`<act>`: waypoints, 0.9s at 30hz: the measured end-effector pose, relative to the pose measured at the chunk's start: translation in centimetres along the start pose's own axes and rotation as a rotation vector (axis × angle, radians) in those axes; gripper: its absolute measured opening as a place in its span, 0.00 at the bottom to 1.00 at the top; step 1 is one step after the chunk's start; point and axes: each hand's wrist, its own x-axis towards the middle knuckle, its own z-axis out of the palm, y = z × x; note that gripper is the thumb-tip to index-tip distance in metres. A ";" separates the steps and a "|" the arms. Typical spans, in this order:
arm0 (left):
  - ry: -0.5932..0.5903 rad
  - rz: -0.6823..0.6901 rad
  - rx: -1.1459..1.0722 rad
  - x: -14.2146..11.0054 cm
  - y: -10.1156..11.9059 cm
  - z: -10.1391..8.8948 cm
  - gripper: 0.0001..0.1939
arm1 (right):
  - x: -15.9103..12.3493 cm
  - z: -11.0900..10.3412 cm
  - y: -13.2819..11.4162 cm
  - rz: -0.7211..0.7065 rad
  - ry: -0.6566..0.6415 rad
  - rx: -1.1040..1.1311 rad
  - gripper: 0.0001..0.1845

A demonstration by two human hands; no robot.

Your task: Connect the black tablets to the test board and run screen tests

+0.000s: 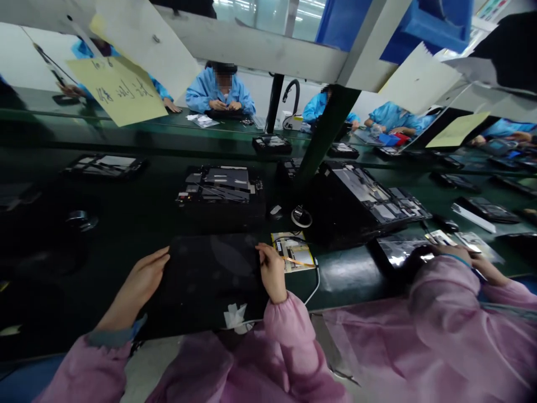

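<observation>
A flat black panel point(213, 274), like a tablet screen, lies before me over the dark green bench. My left hand point(145, 280) grips its left edge, fingers straight and together. At the upper right corner, my right hand point(272, 271) pinches the panel between thumb and bent fingers. Right beside that hand is a battery-like pack with yellow edges point(293, 252) and an orange strip, a white cable point(316, 280) running past it. Crumpled whitish tape point(235, 315) shows at the panel's lower edge. The panel's underside is hidden.
Behind the panel stands a stack of opened tablets point(222, 187); a larger stack point(373, 196) is at right. A green post point(327, 134) rises between them. A co-worker's pink sleeve point(444, 280) is close on my right. Paper notes point(119, 92) hang from the overhead rail.
</observation>
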 end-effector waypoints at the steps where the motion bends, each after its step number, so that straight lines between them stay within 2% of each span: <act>1: -0.020 -0.046 -0.044 0.0 -0.5 0.2 0.21 | 0.0 0.4 0.3 -0.038 -0.014 -0.066 0.16; 3: -0.030 -0.053 -0.087 -0.4 -1.3 0.4 0.28 | -0.5 0.7 0.6 -0.066 -0.008 -0.173 0.18; 5: -0.069 0.030 -0.015 -1.3 -2.0 0.1 0.34 | -1.2 0.5 0.8 -0.054 0.000 -0.245 0.19; 9: -0.339 0.058 0.334 -3.7 -3.4 -1.5 0.36 | -2.3 -0.3 0.7 -0.069 -0.084 -0.290 0.21; 11: -0.401 0.086 0.526 -4.7 -3.9 -2.1 0.37 | -2.2 -0.4 0.7 -0.108 -0.150 -0.282 0.22; 15: -0.385 0.194 0.767 -6.3 -4.7 -2.6 0.37 | -1.1 -0.3 0.6 -0.161 -0.251 -0.235 0.23; 20: -0.314 0.472 0.823 -7.2 -5.7 -2.6 0.33 | -0.5 0.0 0.6 -0.130 -0.215 -0.182 0.20; 22: -0.323 0.471 0.840 -7.0 -6.0 -2.8 0.33 | -0.7 0.0 0.7 -0.138 -0.211 -0.171 0.20; 24: -0.346 0.390 0.871 -6.4 -6.3 -3.1 0.35 | -0.7 0.0 0.9 -0.123 -0.199 -0.172 0.20; 26: -0.368 0.332 0.884 -5.7 -6.1 -3.4 0.36 | -0.6 -0.5 1.0 -0.065 -0.160 -0.189 0.18; 27: -0.371 0.344 0.877 -5.3 -5.8 -3.5 0.37 | -0.4 -0.9 1.1 -0.032 -0.134 -0.200 0.17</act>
